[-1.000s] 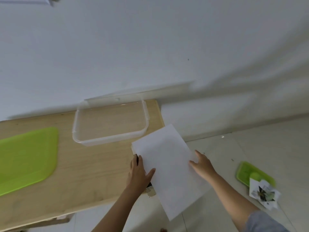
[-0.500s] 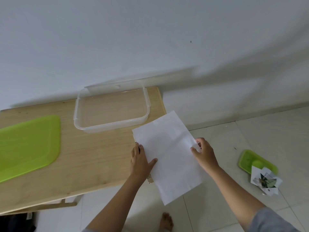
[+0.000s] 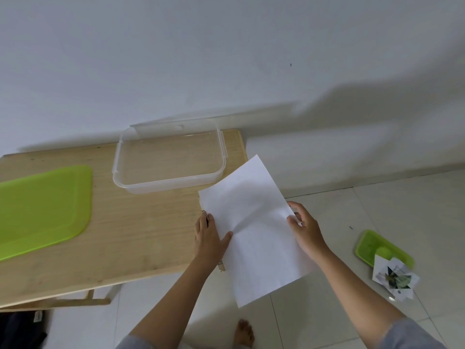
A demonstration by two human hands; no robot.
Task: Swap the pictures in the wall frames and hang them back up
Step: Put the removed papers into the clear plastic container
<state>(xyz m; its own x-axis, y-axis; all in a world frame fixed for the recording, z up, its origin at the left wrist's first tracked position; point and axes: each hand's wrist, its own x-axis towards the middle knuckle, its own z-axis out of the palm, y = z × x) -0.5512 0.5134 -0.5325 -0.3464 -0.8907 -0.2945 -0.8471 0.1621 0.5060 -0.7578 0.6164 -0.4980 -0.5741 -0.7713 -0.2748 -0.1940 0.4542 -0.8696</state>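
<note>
- A white sheet [image 3: 254, 222] is held over the near right corner of the wooden table [image 3: 138, 235], tilted, with its near half hanging past the table edge above the tiled floor [image 3: 377, 210].
- The sheet's left edge is gripped by the left hand [image 3: 210, 238]: the thumb is laid on top and the fingers are closed along the edge.
- The right edge is pinched between thumb and fingers of the right hand [image 3: 307, 230].
- A thin dark edge and a small pale piece are seen under the sheet beside the left hand (what they belong to cannot be told).
- A clear plastic container [image 3: 171, 183] is set at the far right of the table, just beyond the sheet's far corner.
- A green lid [image 3: 42, 210] is laid flat on the left of the table.
- A green tray [image 3: 370, 244] is seen on the floor at the right, with a crumpled printed picture [image 3: 393, 278] lying against its near end.
- A bare foot [image 3: 242, 333] is visible on the floor below the sheet.
</note>
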